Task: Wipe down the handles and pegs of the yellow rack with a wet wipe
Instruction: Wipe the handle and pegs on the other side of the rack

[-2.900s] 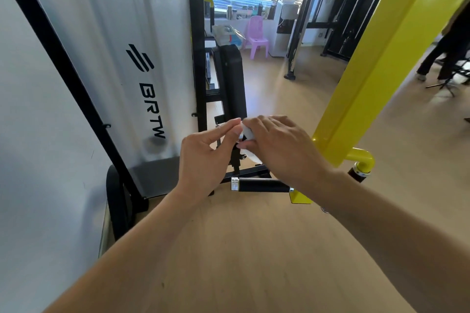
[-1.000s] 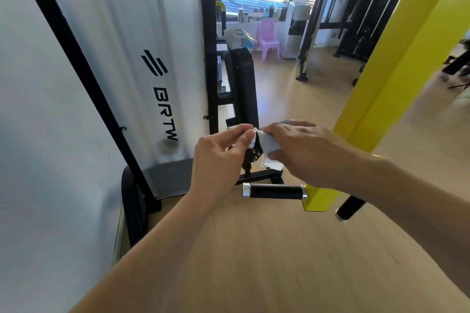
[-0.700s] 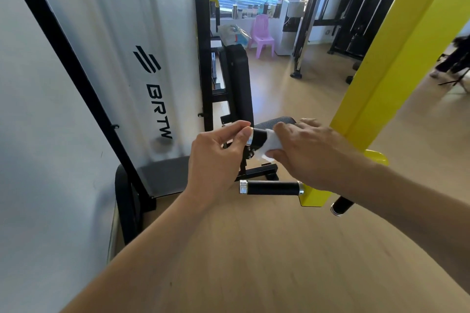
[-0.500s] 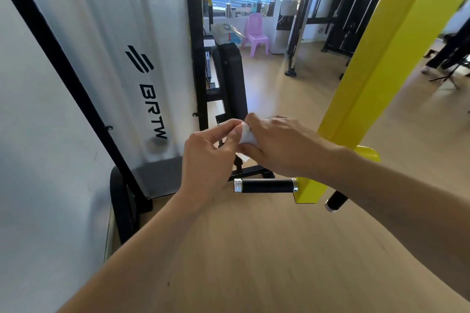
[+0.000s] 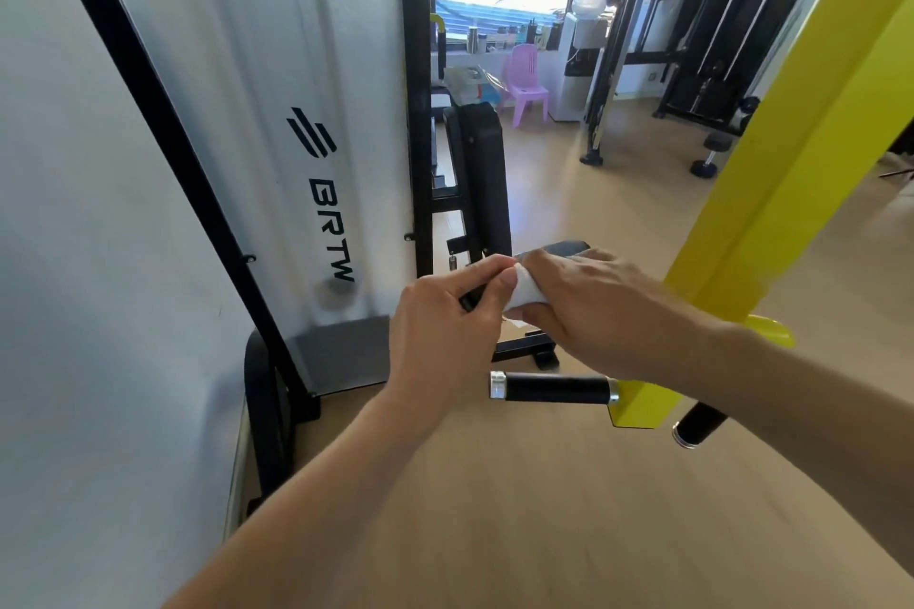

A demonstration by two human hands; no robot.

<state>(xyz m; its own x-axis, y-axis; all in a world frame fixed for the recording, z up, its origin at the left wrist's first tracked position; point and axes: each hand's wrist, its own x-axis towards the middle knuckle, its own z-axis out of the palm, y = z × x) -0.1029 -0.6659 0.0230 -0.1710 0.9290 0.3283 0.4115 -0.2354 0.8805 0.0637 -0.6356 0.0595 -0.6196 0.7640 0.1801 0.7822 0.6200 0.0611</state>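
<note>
Since half a second ago, both hands have shifted slightly to the right of the white BRTW panel (image 5: 277, 124), and more of the wet wipe (image 5: 525, 296) shows between them. The right hand (image 5: 588, 307) is closed around the wipe, bunching it in the fingers. The left hand (image 5: 445, 326) pinches the wipe's near edge between thumb and forefinger. Whether the wipe is being unfolded or refolded cannot be told.

The wipe sits above and clear of the black handle (image 5: 554, 388), which projects horizontally from the foot of the yellow rack (image 5: 771, 193). A second grip (image 5: 697, 425) angles out on the far side of the same post and is partly hidden by the right forearm. Neither is in contact with the wipe; wiping here is judged not yet begun.

Risks from this state:
- A bunched wipe presents little surface. Contact would be patchy, leaving the handle underside untouched.
- A two-finger pinch on wet material may tear it or slip, dropping the wipe to the floor (image 5: 544, 509) and contaminating it.
- The hidden second grip is likely to be missed.
- The chrome end cap (image 5: 497, 385) may snag the wipe edge.
</note>
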